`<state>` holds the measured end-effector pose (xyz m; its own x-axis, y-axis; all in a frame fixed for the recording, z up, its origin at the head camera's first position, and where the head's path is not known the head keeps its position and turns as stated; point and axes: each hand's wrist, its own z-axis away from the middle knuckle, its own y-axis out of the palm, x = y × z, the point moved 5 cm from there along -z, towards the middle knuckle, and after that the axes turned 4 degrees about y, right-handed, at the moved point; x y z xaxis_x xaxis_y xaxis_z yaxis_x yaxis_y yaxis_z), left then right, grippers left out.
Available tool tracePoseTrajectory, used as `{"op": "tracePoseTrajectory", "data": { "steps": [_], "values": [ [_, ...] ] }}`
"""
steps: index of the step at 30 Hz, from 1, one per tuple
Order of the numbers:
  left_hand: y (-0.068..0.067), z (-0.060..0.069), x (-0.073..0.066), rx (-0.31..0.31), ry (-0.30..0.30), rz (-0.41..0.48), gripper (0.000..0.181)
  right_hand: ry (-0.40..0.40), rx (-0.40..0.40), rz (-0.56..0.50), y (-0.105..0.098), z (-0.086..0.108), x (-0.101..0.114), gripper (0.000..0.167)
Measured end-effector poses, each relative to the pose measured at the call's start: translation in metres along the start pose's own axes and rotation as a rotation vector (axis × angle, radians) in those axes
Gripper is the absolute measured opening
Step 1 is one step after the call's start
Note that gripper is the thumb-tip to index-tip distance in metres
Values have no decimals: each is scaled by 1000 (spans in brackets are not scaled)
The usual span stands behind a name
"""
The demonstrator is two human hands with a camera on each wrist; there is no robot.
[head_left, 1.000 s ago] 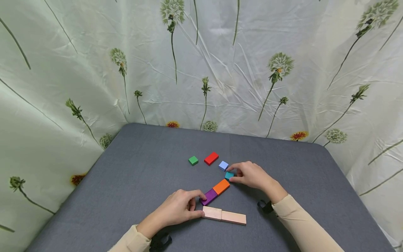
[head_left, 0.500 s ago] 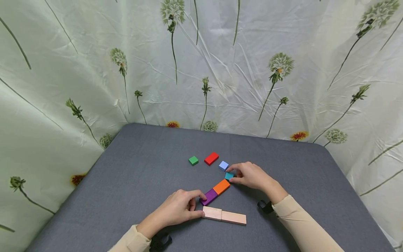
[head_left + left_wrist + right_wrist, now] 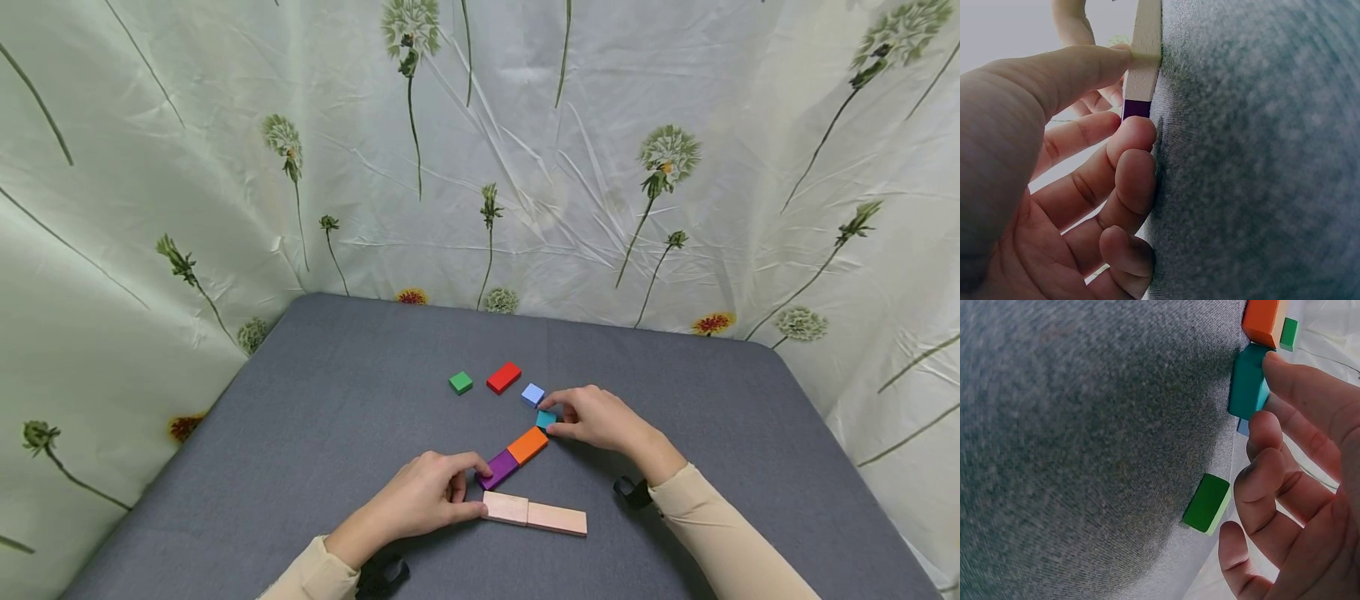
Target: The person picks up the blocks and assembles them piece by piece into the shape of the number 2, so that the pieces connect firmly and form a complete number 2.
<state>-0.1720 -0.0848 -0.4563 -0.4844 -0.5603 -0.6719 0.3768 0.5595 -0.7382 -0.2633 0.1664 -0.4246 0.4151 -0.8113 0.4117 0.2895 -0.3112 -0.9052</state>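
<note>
My left hand (image 3: 423, 497) rests at the left end of a row of two pale wooden blocks (image 3: 557, 517), its thumb touching the nearer one. Its index fingertip lies on a purple block (image 3: 499, 469), which abuts an orange block (image 3: 527, 444). Beyond the orange one, a small teal block (image 3: 546, 418) is pinched between thumb and index finger of my right hand (image 3: 600, 418). A light blue block (image 3: 532, 394) sits just past that index fingertip. In the right wrist view, a green block (image 3: 1207, 504) lies on the cloth below the curled fingers.
A red block (image 3: 503, 377) and a small green block (image 3: 461, 382) lie farther back on the grey tabletop (image 3: 360, 367). Behind the table hangs a white curtain (image 3: 525, 167) with printed flowers. Dark wrist straps show under both cuffs.
</note>
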Motion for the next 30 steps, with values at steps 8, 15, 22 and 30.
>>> {"op": "tracePoseTrajectory", "data": {
  "steps": [8, 15, 22, 30],
  "values": [
    [1, 0, -2, -2, 3, -6, 34, -8, -6, 1, -2, 0, 1, 30],
    [0, 0, -1, -3, 3, -4, 33, -9, -15, 0, -6, -2, 1, 27],
    [0, 1, -1, -5, 8, 0, 33, 17, -28, 11, -9, -8, 0, 28],
    [0, 1, -1, 1, 3, 1, 34, 30, -40, 27, -12, -16, 2, 29]
  ]
}}
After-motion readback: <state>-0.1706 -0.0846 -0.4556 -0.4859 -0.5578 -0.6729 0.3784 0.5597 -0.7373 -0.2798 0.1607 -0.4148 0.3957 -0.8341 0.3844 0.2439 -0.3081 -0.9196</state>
